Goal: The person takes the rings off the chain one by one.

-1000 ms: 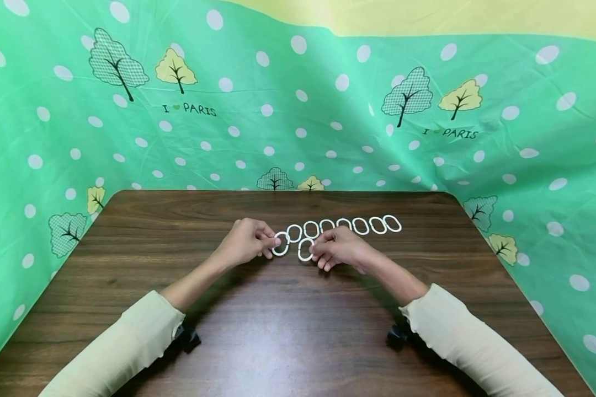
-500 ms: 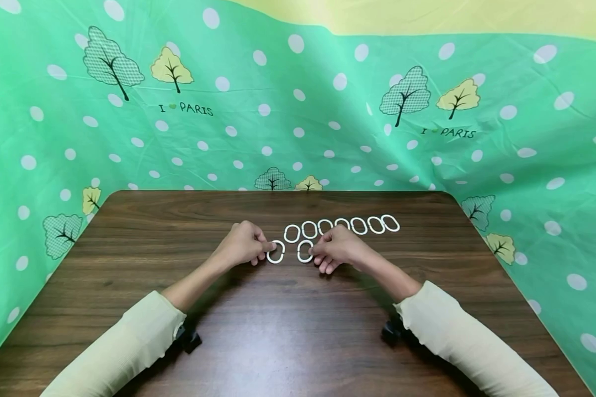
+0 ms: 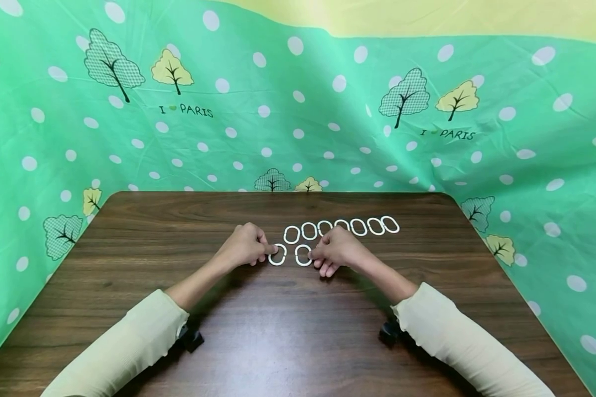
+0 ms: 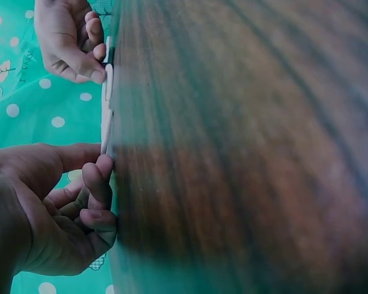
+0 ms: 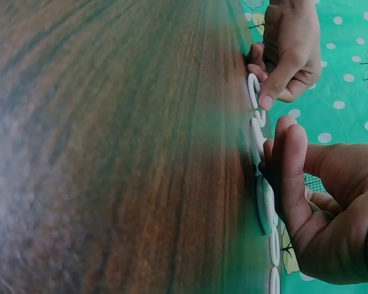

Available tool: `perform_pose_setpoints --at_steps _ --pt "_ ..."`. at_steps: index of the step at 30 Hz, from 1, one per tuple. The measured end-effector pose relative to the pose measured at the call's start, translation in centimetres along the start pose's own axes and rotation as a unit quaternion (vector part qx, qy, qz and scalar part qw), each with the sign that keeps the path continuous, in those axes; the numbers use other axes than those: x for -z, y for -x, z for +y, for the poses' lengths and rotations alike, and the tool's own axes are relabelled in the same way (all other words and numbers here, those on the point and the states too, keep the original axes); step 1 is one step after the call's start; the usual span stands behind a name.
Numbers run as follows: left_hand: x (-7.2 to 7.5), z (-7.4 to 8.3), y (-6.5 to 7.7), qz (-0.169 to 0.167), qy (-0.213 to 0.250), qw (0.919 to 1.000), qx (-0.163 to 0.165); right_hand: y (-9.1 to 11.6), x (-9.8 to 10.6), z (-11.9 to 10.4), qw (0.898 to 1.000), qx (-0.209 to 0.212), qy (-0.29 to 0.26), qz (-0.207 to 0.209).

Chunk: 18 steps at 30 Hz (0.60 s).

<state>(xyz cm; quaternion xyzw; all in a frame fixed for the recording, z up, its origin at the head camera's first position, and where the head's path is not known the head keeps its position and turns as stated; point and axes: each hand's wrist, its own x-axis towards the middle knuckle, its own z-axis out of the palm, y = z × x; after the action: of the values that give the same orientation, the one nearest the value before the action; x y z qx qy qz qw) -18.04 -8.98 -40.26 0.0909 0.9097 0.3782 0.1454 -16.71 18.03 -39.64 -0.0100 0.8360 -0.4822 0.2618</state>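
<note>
In the head view my left hand (image 3: 243,246) pinches a white oval ring-shaped link (image 3: 276,264) by its left side, thumb on top. Opposite it, my right hand (image 3: 340,248) pinches a second white link (image 3: 303,265) by its right side. A small gap separates the two links, both close to the tabletop. Each has a small break in its loop on the side facing the other. In the right wrist view, the left hand's thumb (image 5: 267,101) presses on its link (image 5: 252,92). The right fingers partly hide the other link in that view.
Behind the hands a row of several similar white links (image 3: 285,236) runs to the right across the dark wooden table (image 3: 179,220); my right hand covers part of it. A green dotted cloth (image 3: 298,110) hangs beyond the table's far edge.
My left hand has drawn its link away from the row's left end and nearer my body, then slightly right. The right hand's link has shifted slightly toward me.
</note>
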Motion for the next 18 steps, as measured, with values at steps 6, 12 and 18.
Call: perform_pose_setpoints --at_steps 6,12,18 --pt "-0.1 0.1 0.0 0.001 0.005 1.0000 0.004 0.0 -0.2 0.0 1.000 0.000 0.004 0.001" --pt "0.2 -0.2 0.1 -0.009 0.010 0.9999 -0.002 0.6 0.2 -0.1 1.000 0.010 0.003 0.005" --pt "1.9 -0.5 0.1 0.000 0.001 0.9999 -0.016 1.3 1.7 0.0 0.999 0.023 0.014 0.019"
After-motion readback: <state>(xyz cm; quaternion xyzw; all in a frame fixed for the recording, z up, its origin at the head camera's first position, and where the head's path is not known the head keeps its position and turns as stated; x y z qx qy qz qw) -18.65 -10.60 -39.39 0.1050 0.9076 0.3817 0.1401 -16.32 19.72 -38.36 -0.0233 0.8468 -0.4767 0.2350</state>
